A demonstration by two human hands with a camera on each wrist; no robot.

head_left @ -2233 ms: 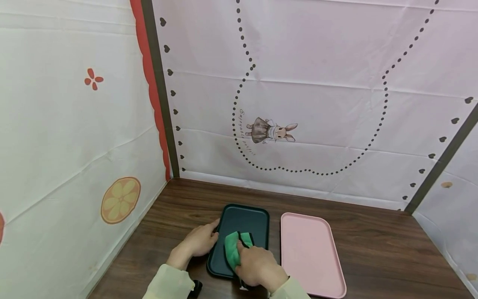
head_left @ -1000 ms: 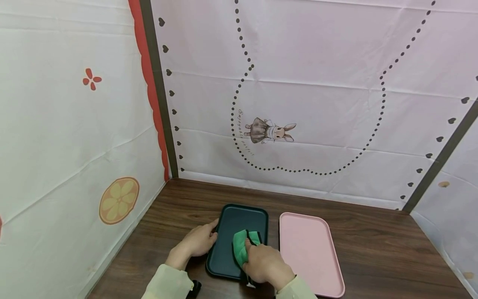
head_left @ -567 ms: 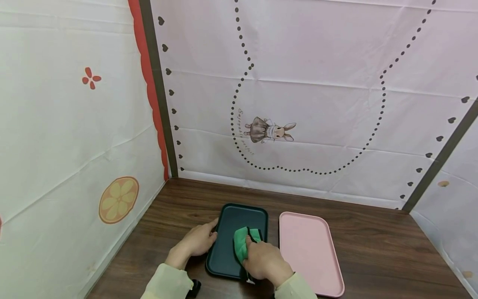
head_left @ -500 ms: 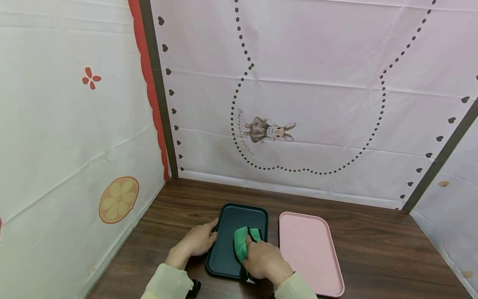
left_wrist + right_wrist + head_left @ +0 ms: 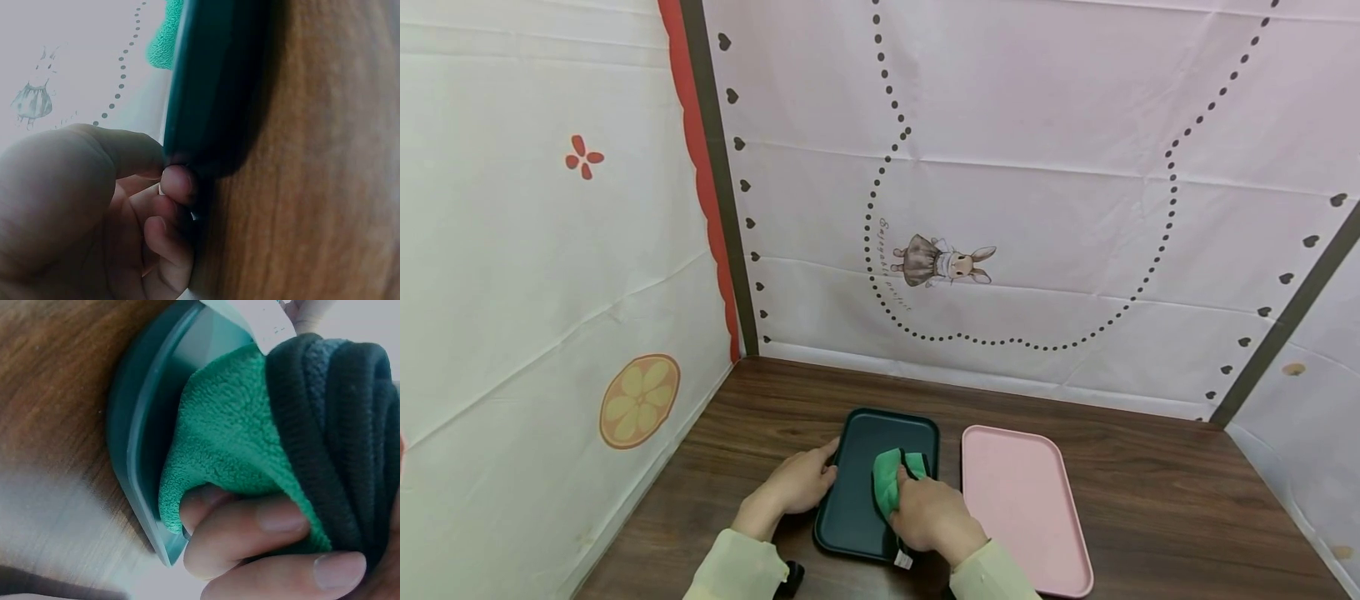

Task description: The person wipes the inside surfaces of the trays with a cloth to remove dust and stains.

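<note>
A dark teal tray (image 5: 868, 500) with a raised rim lies on the wooden table. My left hand (image 5: 797, 482) holds its left edge; in the left wrist view the thumb rests at the rim and a fingertip (image 5: 179, 181) is tucked against the side just below. A folded green terry cloth (image 5: 887, 483) with black edging is gripped in my right hand (image 5: 931, 517), over the right part of the tray. The right wrist view shows curled fingers (image 5: 250, 528) wrapped round the cloth and a white label (image 5: 253, 322) sticking out. The cloth's underside is hidden.
A pink tray (image 5: 1022, 508) lies just right of the teal one, partly behind my right forearm. Near my left sleeve is a small black object (image 5: 790, 579). Printed fabric walls (image 5: 1037, 250) rise behind and at both sides of the wooden table (image 5: 1187, 500).
My right hand has moved the cloth from the middle of the teal tray to its right side, then slightly toward the far end. My left hand and both trays stay put.
</note>
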